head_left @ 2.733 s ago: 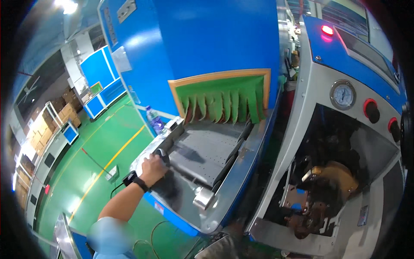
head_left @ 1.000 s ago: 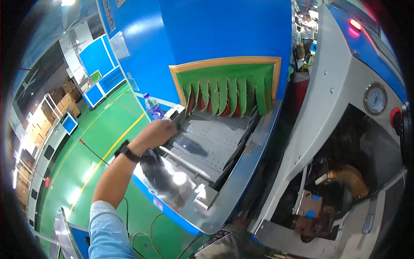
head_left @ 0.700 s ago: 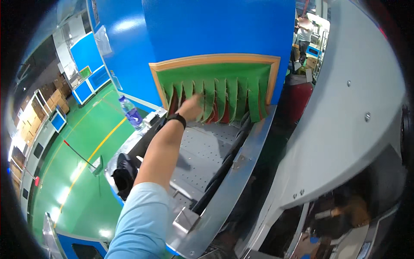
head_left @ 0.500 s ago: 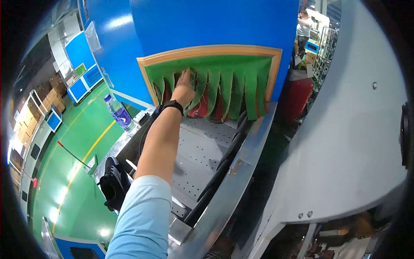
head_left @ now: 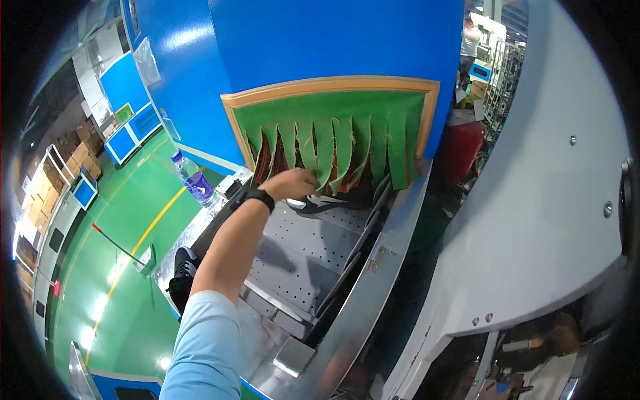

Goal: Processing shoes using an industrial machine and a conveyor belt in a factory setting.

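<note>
My left hand (head_left: 293, 184) reaches in from the lower left, a dark band round its wrist. Its fingers are curled together at the lower ends of a green strip curtain (head_left: 333, 110). What they grip, if anything, I cannot make out. Just beyond and below the fingers, a black shoe with a white patch (head_left: 340, 202) lies partly under the strips, on the perforated grey conveyor (head_left: 303, 233). The curtain hangs in a tan-framed opening (head_left: 333, 83) of a blue machine (head_left: 340, 37). My right hand is out of view.
Left of the conveyor, a purple-labelled bottle (head_left: 195, 179) and another black shoe (head_left: 181, 277) rest on a metal ledge. A metal rail (head_left: 373, 287) runs along the right side, beside a big grey machine body (head_left: 533, 200). A person (head_left: 471, 40) stands far right.
My left hand has come down from the upper part of the curtain to the strip ends, and its fingers have curled. The black shoe now shows beneath the strips.
</note>
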### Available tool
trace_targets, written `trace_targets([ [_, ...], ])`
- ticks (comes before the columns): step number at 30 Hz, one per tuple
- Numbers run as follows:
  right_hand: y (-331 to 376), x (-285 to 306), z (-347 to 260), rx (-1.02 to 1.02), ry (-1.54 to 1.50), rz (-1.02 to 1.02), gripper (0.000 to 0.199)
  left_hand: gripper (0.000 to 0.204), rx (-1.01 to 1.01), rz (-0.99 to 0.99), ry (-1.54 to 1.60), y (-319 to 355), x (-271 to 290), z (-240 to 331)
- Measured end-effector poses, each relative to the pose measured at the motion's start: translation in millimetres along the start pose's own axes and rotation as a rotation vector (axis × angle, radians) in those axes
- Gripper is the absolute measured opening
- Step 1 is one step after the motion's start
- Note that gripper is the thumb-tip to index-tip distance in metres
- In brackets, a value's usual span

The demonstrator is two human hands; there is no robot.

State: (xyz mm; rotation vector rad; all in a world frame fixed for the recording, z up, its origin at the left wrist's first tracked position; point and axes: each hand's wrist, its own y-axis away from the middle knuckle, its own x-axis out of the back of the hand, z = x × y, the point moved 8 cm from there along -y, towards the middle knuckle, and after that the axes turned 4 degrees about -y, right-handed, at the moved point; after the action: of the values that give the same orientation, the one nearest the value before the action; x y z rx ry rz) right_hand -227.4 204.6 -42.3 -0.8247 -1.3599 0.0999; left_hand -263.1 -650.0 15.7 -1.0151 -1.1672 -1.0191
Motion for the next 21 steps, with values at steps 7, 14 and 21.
trace_targets([
  [7,-87.1,23.5,-48.9,0.076,0.083,-0.116,0.028,0.048,0.514,0.48,0.461,4.6,26.0,67.1],
  [14,-89.2,42.7,-47.9,-0.283,-0.146,-0.194,0.008,0.035,0.869,0.649,0.12,10.8,16.4,87.0],
  [21,-77.7,61.1,-46.2,-0.227,-0.102,-0.017,0.01,0.031,0.747,0.458,0.564,73.4,40.2,80.8],
])
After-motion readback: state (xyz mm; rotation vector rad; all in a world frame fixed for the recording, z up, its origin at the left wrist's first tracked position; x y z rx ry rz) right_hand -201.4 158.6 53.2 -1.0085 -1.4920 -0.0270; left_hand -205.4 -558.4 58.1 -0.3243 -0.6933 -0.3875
